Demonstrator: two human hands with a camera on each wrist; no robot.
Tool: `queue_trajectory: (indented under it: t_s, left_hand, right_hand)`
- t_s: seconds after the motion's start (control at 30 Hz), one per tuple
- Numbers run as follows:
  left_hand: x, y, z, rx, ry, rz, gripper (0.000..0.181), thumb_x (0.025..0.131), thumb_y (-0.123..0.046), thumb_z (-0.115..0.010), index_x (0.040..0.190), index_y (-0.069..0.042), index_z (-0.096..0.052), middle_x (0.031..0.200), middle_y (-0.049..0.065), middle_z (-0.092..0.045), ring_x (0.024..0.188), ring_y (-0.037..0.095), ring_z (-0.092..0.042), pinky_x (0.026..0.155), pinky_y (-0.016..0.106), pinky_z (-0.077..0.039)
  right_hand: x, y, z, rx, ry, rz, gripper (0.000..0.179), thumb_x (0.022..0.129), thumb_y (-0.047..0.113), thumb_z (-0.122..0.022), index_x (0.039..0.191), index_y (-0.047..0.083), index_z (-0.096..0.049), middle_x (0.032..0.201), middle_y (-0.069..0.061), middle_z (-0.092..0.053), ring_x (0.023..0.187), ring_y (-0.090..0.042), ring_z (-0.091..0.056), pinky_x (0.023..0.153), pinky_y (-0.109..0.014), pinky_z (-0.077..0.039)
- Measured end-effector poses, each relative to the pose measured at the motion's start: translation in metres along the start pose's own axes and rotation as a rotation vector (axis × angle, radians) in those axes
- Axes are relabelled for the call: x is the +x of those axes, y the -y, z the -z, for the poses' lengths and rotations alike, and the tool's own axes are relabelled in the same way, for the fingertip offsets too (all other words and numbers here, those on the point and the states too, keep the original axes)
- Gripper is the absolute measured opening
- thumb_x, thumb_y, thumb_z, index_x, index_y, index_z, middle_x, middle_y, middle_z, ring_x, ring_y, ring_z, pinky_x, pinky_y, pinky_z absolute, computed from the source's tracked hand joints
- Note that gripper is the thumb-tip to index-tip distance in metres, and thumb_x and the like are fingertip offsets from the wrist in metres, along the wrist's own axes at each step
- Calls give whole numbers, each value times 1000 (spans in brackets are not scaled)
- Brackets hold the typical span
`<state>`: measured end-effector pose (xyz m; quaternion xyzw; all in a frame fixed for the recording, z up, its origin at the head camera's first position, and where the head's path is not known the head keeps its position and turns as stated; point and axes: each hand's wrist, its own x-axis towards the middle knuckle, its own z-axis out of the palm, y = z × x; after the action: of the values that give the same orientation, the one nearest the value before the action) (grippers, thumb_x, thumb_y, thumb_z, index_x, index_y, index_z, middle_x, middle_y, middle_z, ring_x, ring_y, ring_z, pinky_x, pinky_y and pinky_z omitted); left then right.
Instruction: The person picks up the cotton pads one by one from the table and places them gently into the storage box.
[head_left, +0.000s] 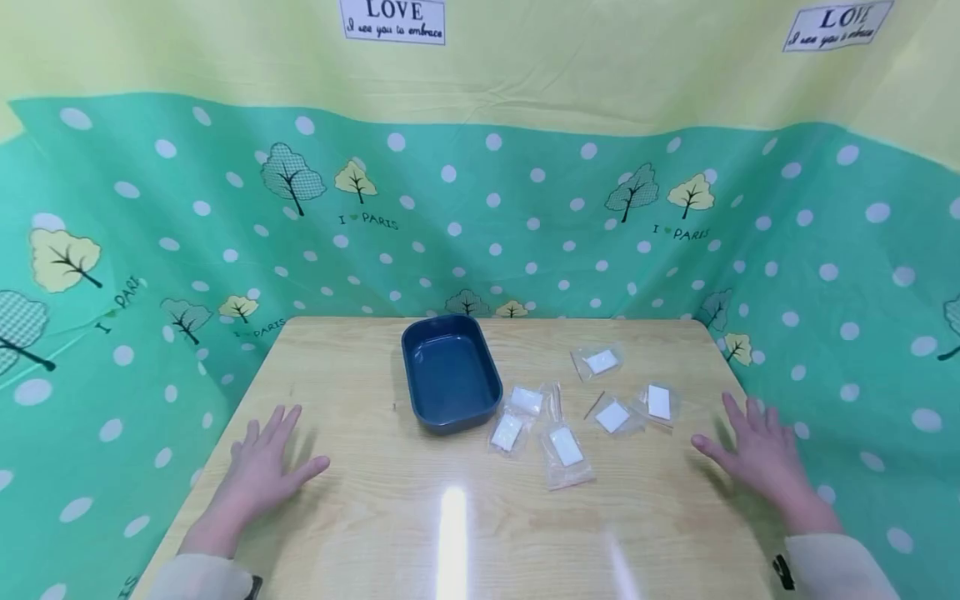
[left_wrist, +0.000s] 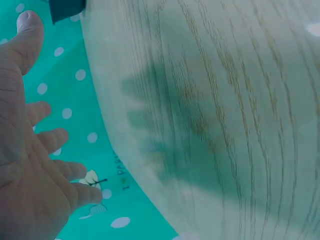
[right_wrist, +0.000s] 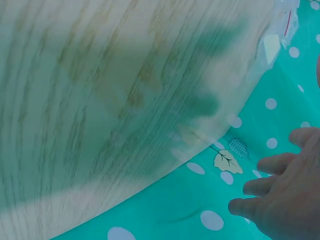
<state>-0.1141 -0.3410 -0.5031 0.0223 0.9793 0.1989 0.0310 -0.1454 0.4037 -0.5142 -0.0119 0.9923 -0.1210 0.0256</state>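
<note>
My left hand (head_left: 264,467) hovers flat over the left side of the wooden table (head_left: 420,525), fingers spread, holding nothing; the left wrist view shows its palm (left_wrist: 30,165) above the table edge. My right hand (head_left: 753,450) is likewise spread and empty over the table's right edge, seen from below in the right wrist view (right_wrist: 287,190). A dark blue rectangular dish (head_left: 450,372) stands empty at the table's middle back. Several small clear bags with white pads lie to its right, among them one (head_left: 566,450) nearest me and one (head_left: 659,402) nearest my right hand.
A green polka-dot cloth with trees (head_left: 525,217) surrounds the table on three sides. A bright glare (head_left: 452,533) lies on the near tabletop. One bag (right_wrist: 272,47) shows at the table's edge in the right wrist view.
</note>
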Motion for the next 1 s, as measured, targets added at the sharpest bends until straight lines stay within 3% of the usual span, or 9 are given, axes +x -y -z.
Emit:
queue_trajectory:
  t_s: [0.23,0.4,0.5,0.67,0.83,1.0]
  left_hand:
    - [0,1,0,-22,-7,-3,110,98,-64,-67,173,-12,-6,176,32,-6,149,78,-1,113,94,-9]
    - [-1,-2,-4,-53,-5,-5,111,96,-65,-70,173,-10,-12,175,33,-11,149,77,-8,114,93,-10]
    - [0,-9,-9,-80,-18,-26,108,96,-64,-71,172,-9,-18,174,33,-19,152,71,-18,118,88,-16]
    - [2,-39,-19,-116,-89,-105,92,98,-51,-75,166,-3,-35,169,30,-36,152,55,-39,124,72,-35]
    - [5,-83,-37,-138,-125,-137,84,97,-43,-79,163,-7,-42,168,24,-43,151,49,-45,123,68,-40]
    - [10,-117,-55,-108,-154,-202,84,94,-44,-81,163,-12,-45,167,22,-44,149,48,-49,121,68,-43]
  right_hand:
    - [6,9,-2,25,27,6,108,102,70,-55,169,-3,-12,162,-53,-12,149,-77,-3,112,-94,-10]
    - [8,12,-5,38,54,1,110,102,71,-54,169,-3,-9,161,-54,-11,147,-79,1,112,-93,-10]
    - [11,14,-6,27,44,14,110,102,70,-55,168,-5,-9,160,-56,-14,145,-81,-5,111,-93,-14]
    - [15,23,-4,86,29,29,110,103,65,-58,167,-9,-10,158,-56,-19,143,-80,-18,111,-91,-22]
    - [15,38,-4,235,81,-3,114,102,65,-60,169,-4,1,163,-52,-10,147,-77,-12,114,-90,-20]
    - [14,53,-4,282,103,-21,112,103,64,-60,168,-5,0,167,-48,-12,150,-71,-18,118,-84,-26]
